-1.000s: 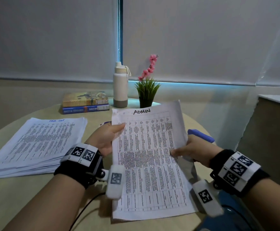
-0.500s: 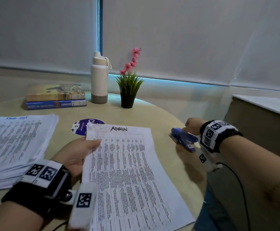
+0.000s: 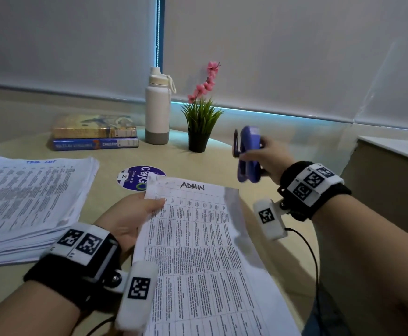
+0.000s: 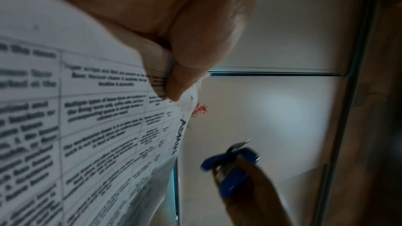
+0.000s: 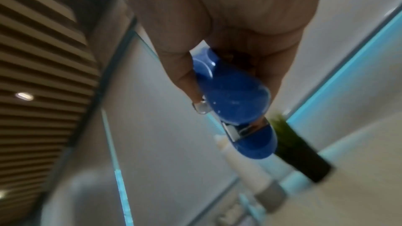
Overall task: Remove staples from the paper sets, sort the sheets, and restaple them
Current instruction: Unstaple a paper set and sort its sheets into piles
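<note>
A printed paper set headed "ADMIN" is held above the round table, its top left corner pinched by my left hand, thumb on top. The left wrist view shows that thumb pressing the sheets. My right hand grips a blue stapler in the air, right of and beyond the set's top edge, nose up. In the right wrist view the fingers wrap the stapler. The stapler also appears in the left wrist view.
A thick pile of printed sheets lies at the left of the table. Two stacked books, a white bottle and a potted plant stand at the back. A round sticker lies beyond the set.
My right hand let go of the paper set, took the blue stapler from the table at the right and lifted it. My left hand kept hold of the set's left corner.
</note>
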`<control>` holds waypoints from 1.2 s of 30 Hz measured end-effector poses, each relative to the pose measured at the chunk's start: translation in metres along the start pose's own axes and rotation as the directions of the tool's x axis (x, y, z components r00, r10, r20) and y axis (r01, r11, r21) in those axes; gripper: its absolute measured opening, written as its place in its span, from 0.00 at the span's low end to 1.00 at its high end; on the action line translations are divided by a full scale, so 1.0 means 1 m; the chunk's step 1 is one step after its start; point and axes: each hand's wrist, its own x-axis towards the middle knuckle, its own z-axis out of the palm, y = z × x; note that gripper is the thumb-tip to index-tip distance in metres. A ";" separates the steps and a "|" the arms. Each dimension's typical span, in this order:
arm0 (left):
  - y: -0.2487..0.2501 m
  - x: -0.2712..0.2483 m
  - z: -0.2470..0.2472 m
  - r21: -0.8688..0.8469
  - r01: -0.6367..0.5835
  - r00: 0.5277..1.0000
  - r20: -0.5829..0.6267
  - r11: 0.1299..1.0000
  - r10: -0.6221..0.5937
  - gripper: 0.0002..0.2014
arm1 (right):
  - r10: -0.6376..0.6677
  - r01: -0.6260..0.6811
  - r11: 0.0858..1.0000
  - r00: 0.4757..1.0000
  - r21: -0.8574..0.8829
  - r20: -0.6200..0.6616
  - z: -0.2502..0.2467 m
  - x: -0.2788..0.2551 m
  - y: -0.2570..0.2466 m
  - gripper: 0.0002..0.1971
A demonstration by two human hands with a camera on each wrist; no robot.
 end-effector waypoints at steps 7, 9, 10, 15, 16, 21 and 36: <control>-0.001 -0.005 0.009 0.117 -0.150 0.988 -0.018 0.982 0.153 0.09 | -0.264 0.254 0.873 0.964 0.416 -0.035 0.067 -0.032 -0.080 0.11; -0.001 -0.005 0.010 0.126 -0.179 0.983 -0.027 0.976 0.184 0.09 | -0.273 0.281 0.866 0.959 0.413 -0.079 0.087 -0.035 -0.081 0.09; -0.001 -0.006 0.010 0.123 -0.182 0.982 -0.028 0.976 0.186 0.09 | -0.267 0.279 0.864 0.960 0.418 -0.088 0.096 -0.035 -0.078 0.09; -0.001 -0.006 0.008 0.078 -0.209 0.977 -0.013 0.975 0.211 0.12 | -0.247 0.255 0.888 0.966 0.382 -0.072 0.127 -0.037 -0.062 0.10; -0.001 -0.005 0.007 0.064 -0.207 0.978 -0.010 0.976 0.208 0.12 | -0.248 0.253 0.894 0.967 0.370 -0.060 0.130 -0.039 -0.059 0.10; -0.002 -0.002 0.002 0.013 -0.173 0.983 0.063 0.985 0.172 0.10 | -0.243 0.249 0.886 0.968 0.391 -0.064 0.139 -0.046 -0.051 0.11; -0.003 -0.006 0.003 0.096 -0.154 0.981 0.131 0.983 0.141 0.13 | -0.314 0.362 0.751 0.932 0.553 -0.184 0.144 -0.053 -0.052 0.12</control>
